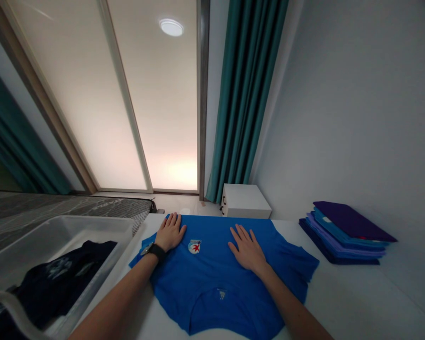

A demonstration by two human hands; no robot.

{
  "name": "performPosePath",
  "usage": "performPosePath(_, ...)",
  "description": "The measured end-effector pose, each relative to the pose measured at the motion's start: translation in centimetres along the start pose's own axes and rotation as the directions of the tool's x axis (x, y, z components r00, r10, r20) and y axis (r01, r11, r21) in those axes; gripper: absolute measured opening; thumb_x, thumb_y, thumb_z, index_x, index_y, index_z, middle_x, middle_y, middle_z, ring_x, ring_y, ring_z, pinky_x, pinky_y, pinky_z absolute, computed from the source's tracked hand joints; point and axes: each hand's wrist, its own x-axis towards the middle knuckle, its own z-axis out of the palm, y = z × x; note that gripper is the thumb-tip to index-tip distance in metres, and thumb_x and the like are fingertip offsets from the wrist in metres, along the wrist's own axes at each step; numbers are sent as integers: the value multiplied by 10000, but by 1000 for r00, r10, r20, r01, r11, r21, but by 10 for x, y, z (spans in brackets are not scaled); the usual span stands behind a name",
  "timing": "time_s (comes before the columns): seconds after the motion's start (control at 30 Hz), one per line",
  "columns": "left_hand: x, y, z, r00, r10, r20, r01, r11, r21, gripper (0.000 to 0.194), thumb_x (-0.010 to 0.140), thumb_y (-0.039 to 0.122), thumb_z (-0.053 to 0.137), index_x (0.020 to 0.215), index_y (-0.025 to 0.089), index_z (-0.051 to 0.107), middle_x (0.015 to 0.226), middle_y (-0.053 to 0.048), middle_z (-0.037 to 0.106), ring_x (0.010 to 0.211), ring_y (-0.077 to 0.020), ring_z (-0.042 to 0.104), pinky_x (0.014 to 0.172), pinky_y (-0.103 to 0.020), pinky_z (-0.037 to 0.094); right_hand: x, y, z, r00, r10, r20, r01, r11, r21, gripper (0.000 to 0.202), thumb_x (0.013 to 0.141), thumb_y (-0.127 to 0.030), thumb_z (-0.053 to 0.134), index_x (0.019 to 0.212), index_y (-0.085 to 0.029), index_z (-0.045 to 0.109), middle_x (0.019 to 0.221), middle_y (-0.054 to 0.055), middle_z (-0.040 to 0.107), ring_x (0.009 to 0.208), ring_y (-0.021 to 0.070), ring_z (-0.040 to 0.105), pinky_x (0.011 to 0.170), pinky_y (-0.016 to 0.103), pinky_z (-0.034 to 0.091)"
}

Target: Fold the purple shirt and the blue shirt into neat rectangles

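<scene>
A blue T-shirt (212, 264) lies spread out on the white table (343, 302), its neckline toward me and its far end at the table's far edge. My left hand (170, 232) rests flat on the shirt's left side, fingers apart, with a dark watch (155, 251) on the wrist. Just right of that hand is a small round emblem with a red star shape. On the right part of the shirt my right hand (248, 248) also lies flat, its fingers spread. Neither hand grips the cloth.
Left of the table, a translucent plastic bin (92, 222) holds dark clothing (69, 271). A stack of folded clothes (347, 233) in purple and blue sits at the right by the wall. Beyond the table stand a white cabinet (246, 196) and a teal curtain (248, 94).
</scene>
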Motion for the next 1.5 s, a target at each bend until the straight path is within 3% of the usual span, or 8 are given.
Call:
performPosePath(0.1,-8,13,-5,1000,10,20,-10,1000,-24,581,952,428,370,1424,96,437,1501,-182,387,1426,-305,292,1152,-489,213,1,2,-2,1000,-14,5,14,1000,-1,682,971,-590,130,1533,-211,198,1609,52,116,1477,198,36,1179,458,-19)
performPosePath(0.27,-36,49,-4,967,254,-27,-255,954,-158,548,942,444,418,1423,184,460,1511,-118,393,1419,-271,317,1168,-460,196,-2,-3,-7,1000,4,-23,-4,1000,4,652,981,-541,147,1522,-191,252,1599,55,170,1474,200,84,1185,447,6)
performPosePath(0.4,-59,62,-3,942,333,-47,-335,921,-198,554,952,473,406,1445,221,436,1523,-91,379,1421,-260,315,1172,-452,205,-23,-11,-8,999,-22,-36,22,1000,12,641,989,-512,135,1501,-173,317,1580,61,241,1465,199,147,1191,424,41)
performPosePath(0.6,-66,53,-7,924,376,-65,-381,902,-201,534,979,460,361,1467,246,395,1531,-59,367,1430,-236,298,1177,-441,203,-54,-22,-8,995,-100,0,100,995,19,666,976,-567,174,1531,-201,219,1601,37,142,1474,198,84,1193,431,9)
performPosePath(0.9,-58,41,-10,939,339,-64,-345,916,-203,512,966,428,403,1451,265,423,1524,-46,378,1424,-244,310,1175,-453,198,-41,-31,-9,994,-105,20,105,994,15,663,979,-547,173,1535,-186,194,1604,45,101,1476,196,53,1190,439,-6)
performPosePath(1.3,-115,36,-13,938,335,-85,-343,931,-125,541,978,484,341,1479,281,369,1544,-33,340,1427,-256,302,1170,-470,208,-91,-43,-12,987,-152,58,149,987,60,656,977,-570,176,1537,-229,171,1604,9,88,1477,194,42,1194,444,-26)
performPosePath(1.5,-125,34,-13,931,357,-80,-364,926,-103,551,986,491,330,1492,275,334,1549,-37,329,1428,-257,299,1164,-483,233,-103,-45,-10,987,-150,55,147,987,62,655,980,-577,155,1538,-234,163,1603,4,86,1476,206,48,1196,457,-30)
